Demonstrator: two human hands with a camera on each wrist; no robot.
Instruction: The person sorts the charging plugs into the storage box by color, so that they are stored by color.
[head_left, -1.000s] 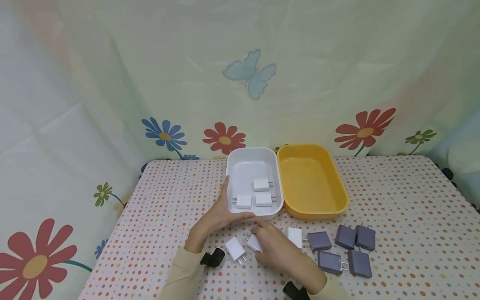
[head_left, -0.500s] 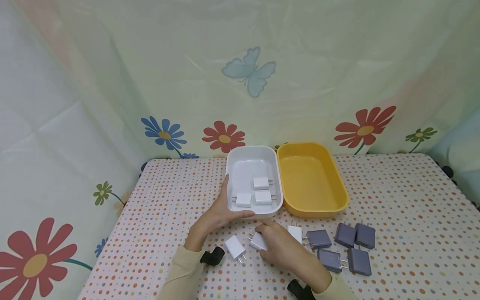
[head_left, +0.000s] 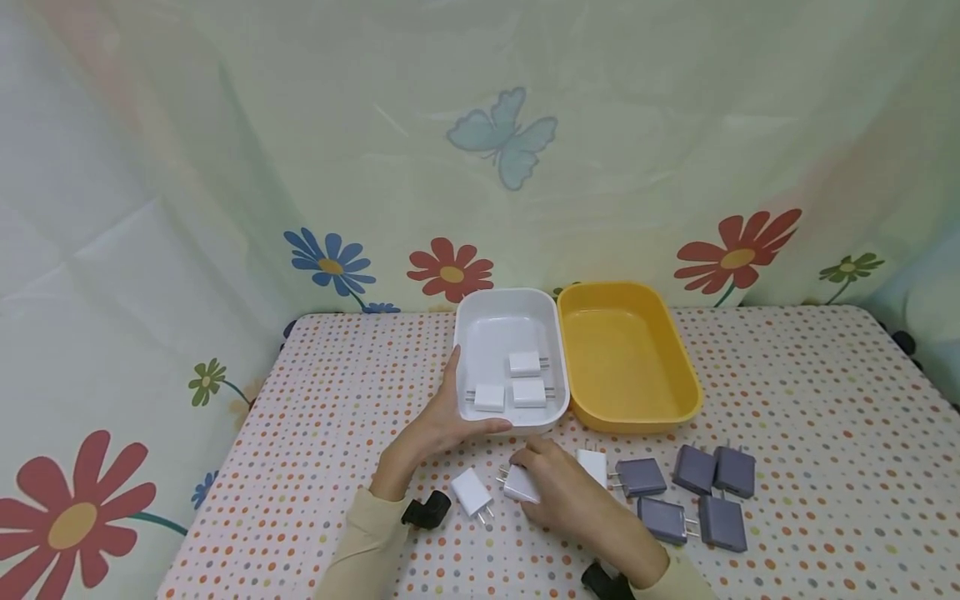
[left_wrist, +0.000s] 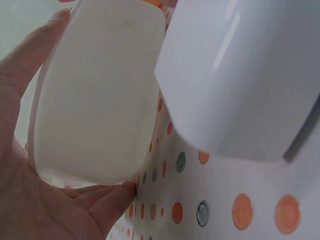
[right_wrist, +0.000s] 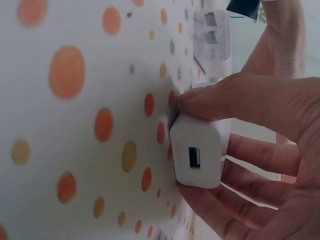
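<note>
My left hand holds the white tray at its near left corner, thumb along the front wall and fingers up the left side. Inside the tray lie three white USB chargers, one of them this charger at the front left. Just in front of the tray, my right hand pinches another white charger, prongs pointing left. Its USB port end faces the camera in the right wrist view, between thumb and fingers, close to the cloth. One loose white charger lies between my wrists.
A yellow tray stands against the white one's right side. Right of my right hand are another white charger, partly hidden, and several dark grey chargers, including this grey charger. A dotted cloth covers the table; a flowered curtain hangs behind.
My right hand has shifted slightly right with the white charger, which now shows more of its body. The left hand stays on the white tray.
</note>
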